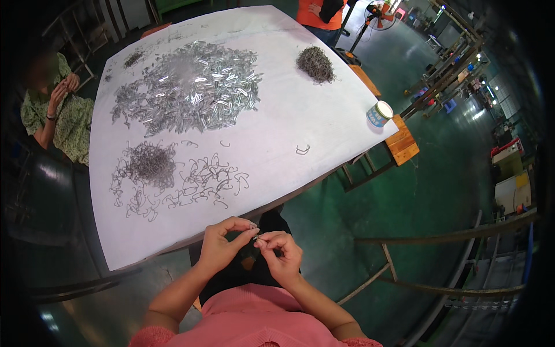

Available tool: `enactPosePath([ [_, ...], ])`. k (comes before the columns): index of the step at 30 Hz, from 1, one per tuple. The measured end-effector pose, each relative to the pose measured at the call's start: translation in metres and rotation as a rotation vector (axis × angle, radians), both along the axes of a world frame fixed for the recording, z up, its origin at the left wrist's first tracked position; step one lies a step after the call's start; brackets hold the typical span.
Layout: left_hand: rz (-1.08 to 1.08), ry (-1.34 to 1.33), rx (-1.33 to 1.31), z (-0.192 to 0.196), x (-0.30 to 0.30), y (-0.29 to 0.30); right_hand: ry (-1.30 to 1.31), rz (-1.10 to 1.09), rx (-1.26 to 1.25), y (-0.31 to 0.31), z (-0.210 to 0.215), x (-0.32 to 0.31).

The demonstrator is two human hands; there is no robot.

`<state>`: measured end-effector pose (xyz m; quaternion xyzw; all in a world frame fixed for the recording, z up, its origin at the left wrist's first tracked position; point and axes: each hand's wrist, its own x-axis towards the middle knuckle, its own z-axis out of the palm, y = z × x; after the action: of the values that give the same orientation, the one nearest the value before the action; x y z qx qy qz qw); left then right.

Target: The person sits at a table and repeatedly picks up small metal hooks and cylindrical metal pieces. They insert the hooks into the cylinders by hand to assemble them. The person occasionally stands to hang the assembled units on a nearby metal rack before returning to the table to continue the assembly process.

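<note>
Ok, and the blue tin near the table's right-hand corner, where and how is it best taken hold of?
I'd close around the middle of the tin's round side wall, coming from the near edge of the table: it stands upright close to the corner, so a nudge from there should push it inward rather than off.

Person's attire, lower centre: coral-pink top (pixel 248 318) with short, textured sleeves (pixel 153 336); black legwear (pixel 231 280) just above it; left hand (pixel 221 247) and right hand (pixel 281 257), bare.
</note>
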<state>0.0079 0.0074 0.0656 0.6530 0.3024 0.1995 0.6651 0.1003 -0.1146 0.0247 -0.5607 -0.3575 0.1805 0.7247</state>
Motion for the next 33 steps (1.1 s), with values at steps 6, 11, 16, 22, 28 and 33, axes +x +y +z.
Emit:
enactPosePath([
  [6,0.029,0.005,0.082,0.002,-0.008,-0.009,-0.018,-0.005,0.013,-0.002,0.0,-0.008],
  [11,0.027,0.031,0.092,0.002,-0.01,-0.015,-0.109,-0.034,-0.031,-0.004,0.002,-0.008],
  [16,0.084,-0.116,0.286,-0.004,-0.01,-0.016,-0.144,-0.028,-0.044,0.0,-0.005,-0.007],
  [22,0.12,-0.189,0.453,-0.022,-0.024,-0.01,-0.183,-0.079,-0.07,0.015,-0.01,0.009],
  [28,0.141,-0.206,0.426,-0.046,-0.039,-0.011,-0.439,0.197,-0.31,0.098,0.014,0.027],
  [33,0.158,-0.191,0.418,-0.076,-0.044,-0.017,-0.884,0.55,-0.332,0.199,-0.013,-0.005],
])
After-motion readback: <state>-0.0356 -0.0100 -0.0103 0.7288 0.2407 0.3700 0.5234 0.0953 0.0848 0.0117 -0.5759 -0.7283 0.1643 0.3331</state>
